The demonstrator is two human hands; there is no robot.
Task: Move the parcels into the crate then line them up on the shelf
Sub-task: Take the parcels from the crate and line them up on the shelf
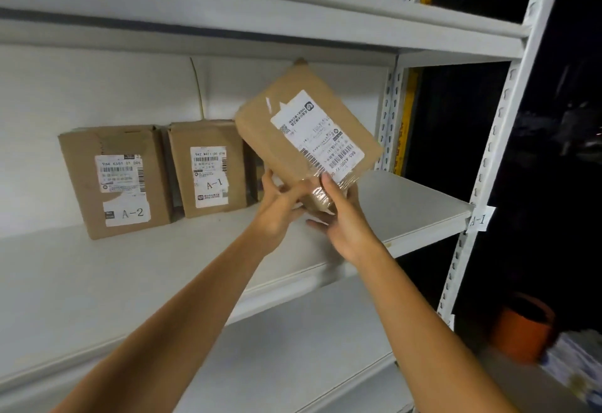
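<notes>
Left grip (277,209) and right grip (345,223) both clasp the lower corner of the tilted brown cardboard parcel with white label (293,126), held above the grey metal shelf (407,217), near the upright brown cardboard box marked A-1 (208,168). Risk: the corner-only hold could slip and the parcel could topple that box.

A: What does the left brown cardboard box (78,184) carry?
B: Its white shipping label (120,170) starts "984 K551 01 D05", and a white sticker (127,212) below it reads "A-2".
A: And the middle brown cardboard box (182,168)?
B: Its white printed label (210,176) is headed "942 M411-00", with "A-1" lower down.
A: The tilted brown cardboard parcel (260,132)?
B: Its sideways white label (317,137) shows barcodes and "885 A200"; the small print is too fine to read.
A: Anything else?
B: A white paper tag (479,219) on the grey metal shelf post (503,139) says "A-1".
</notes>
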